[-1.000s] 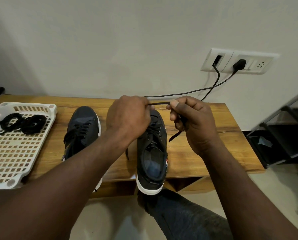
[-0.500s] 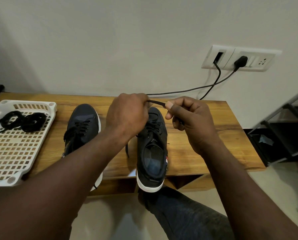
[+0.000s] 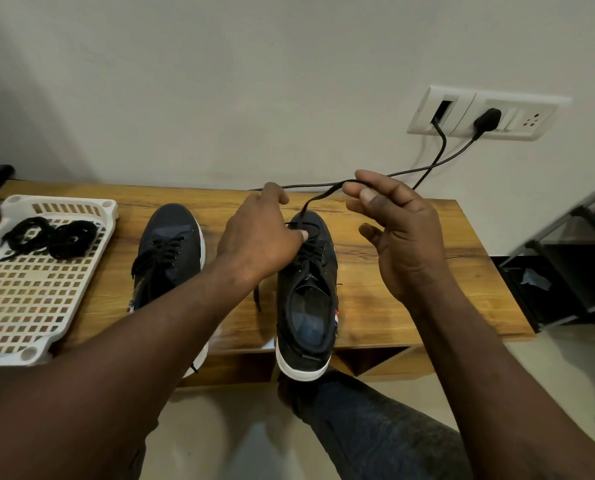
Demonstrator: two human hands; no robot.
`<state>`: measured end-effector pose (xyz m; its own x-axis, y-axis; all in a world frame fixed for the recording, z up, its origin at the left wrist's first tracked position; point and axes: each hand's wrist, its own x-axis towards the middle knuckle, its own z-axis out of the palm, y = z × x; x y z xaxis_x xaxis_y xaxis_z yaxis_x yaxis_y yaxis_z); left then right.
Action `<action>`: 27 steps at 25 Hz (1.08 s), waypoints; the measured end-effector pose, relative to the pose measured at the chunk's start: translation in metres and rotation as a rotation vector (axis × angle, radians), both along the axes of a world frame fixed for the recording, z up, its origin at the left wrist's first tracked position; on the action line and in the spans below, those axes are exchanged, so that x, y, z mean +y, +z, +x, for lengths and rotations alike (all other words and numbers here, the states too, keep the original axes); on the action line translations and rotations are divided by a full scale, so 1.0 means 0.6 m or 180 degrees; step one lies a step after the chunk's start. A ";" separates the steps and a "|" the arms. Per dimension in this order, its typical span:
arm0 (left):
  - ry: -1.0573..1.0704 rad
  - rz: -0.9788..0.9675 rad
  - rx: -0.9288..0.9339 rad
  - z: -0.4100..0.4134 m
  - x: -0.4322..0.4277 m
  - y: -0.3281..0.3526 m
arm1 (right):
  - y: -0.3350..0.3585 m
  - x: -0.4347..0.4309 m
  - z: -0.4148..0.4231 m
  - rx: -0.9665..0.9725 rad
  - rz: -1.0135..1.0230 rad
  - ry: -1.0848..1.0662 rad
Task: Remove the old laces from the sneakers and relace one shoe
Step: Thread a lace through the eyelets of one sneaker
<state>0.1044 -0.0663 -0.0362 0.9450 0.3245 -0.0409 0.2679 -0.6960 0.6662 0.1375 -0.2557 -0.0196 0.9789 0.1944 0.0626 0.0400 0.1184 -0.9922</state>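
Head view: our right hand (image 3: 403,237) pinches the lace (image 3: 323,195); our left hand (image 3: 258,233), grip hidden, steadies the sneaker (image 3: 306,306). We should pull smoothly.

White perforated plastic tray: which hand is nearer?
Left. The left hand rests on the right-side black sneaker, right of the white perforated tray; the right hand pinches a black lace farther right, past that sneaker.

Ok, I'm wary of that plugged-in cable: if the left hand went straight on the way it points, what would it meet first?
Probably that black cable, lying at the back of the bench just past the left hand; depth unclear.
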 end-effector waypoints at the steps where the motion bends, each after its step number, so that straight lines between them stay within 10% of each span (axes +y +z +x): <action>1: -0.0020 0.0289 0.0002 -0.003 0.000 0.006 | -0.002 -0.001 0.001 -0.0088 -0.0183 -0.0078; 11: -0.0311 0.0341 0.0392 -0.065 -0.024 -0.027 | -0.038 0.016 -0.006 -0.0633 -0.0776 -0.0087; 16: -0.0058 -0.0861 0.0350 -0.074 0.000 -0.056 | -0.060 0.015 -0.009 -0.0653 -0.2353 0.0692; 27: 0.0185 -0.1860 0.0504 -0.068 0.012 -0.061 | -0.079 0.057 -0.017 -0.0907 -0.3147 0.0703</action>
<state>0.0635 -0.0589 -0.0730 0.8942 0.2570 -0.3664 0.4215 -0.2083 0.8826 0.1275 -0.2217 -0.0672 0.8896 0.4568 0.0010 0.3631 -0.7058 -0.6083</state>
